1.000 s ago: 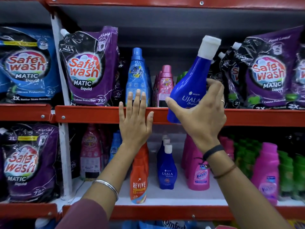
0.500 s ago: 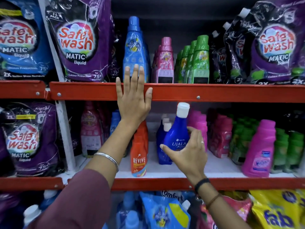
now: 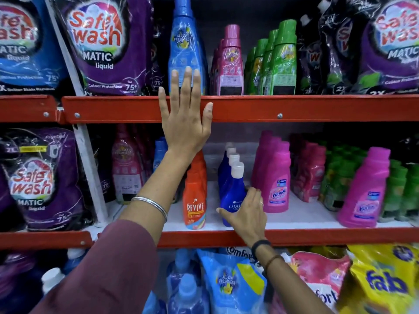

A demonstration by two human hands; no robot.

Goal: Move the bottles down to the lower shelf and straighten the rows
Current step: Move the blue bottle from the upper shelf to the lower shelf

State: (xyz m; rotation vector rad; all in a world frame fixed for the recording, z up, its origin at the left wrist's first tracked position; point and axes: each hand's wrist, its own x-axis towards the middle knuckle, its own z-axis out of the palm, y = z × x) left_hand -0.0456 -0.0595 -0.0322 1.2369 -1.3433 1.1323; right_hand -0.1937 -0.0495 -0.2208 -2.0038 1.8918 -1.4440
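- right hand (image 3: 246, 214) is wrapped round the dark blue bottle (image 3: 233, 192), thumb on one side and fingers on the other, bottle now standing on the lower shelf (image 3: 294, 236)
- a second ago that same bottle was up at the top shelf (image 3: 249, 108), tilted in the hand, so it's come all the way down, that move is basically done
- left hand (image 3: 184, 114) isn't holding anything, it's flat and open against the front lip of the top shelf, same spot as before, looks like it's just there for balance
- the blue bottle sits at the front of a row of matching white-capped ones, just right of the orange bottle (image 3: 195, 196) and left of the pink bottle (image 3: 275, 177)
- my guess for what's left: let go, nudge it in line with the ones behind, then tidy the other rows
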